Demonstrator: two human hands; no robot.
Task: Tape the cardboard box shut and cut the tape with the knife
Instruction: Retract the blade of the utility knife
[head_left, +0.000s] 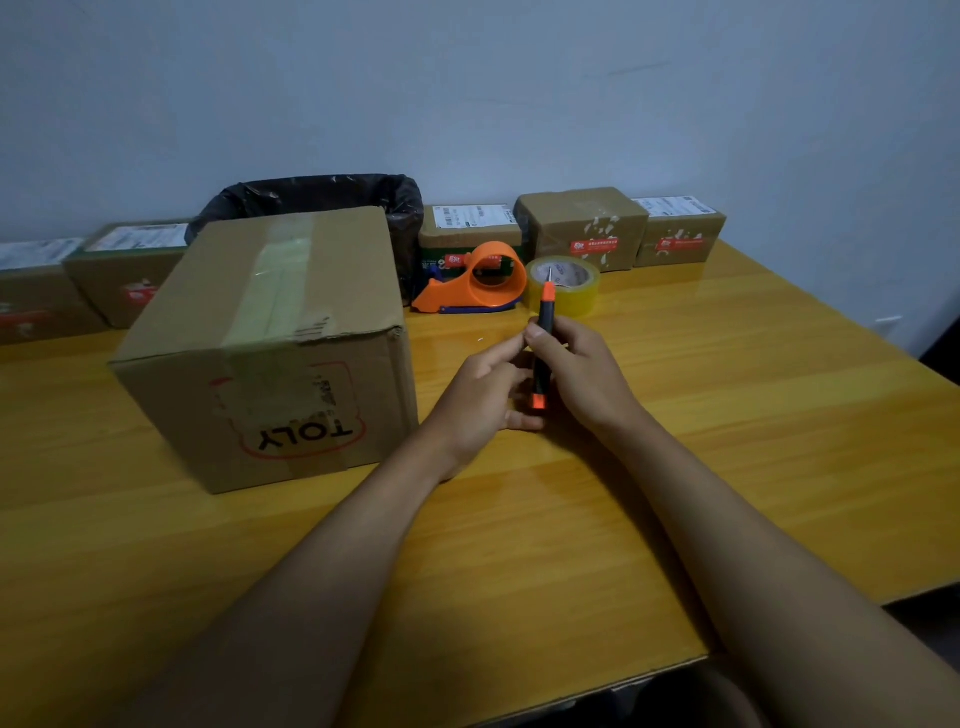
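A large cardboard box (270, 343) stands left of centre on the yellow table (675, 441), flaps down, with a strip of clear tape along its top seam. To its right, both hands hold a black and orange knife (543, 332) upright, a short blade tip showing at its top. My right hand (576, 374) wraps the handle, thumb on the slider. My left hand (483, 395) steadies the lower end. Behind them lie an orange tape dispenser (483, 286) and a roll of clear tape (566, 286).
A black-lined bin (322, 200) stands behind the large box. Several small taped parcels (582, 228) line the wall at the back left and back right. The table's front edge (649, 670) and right edge are close to my arms.
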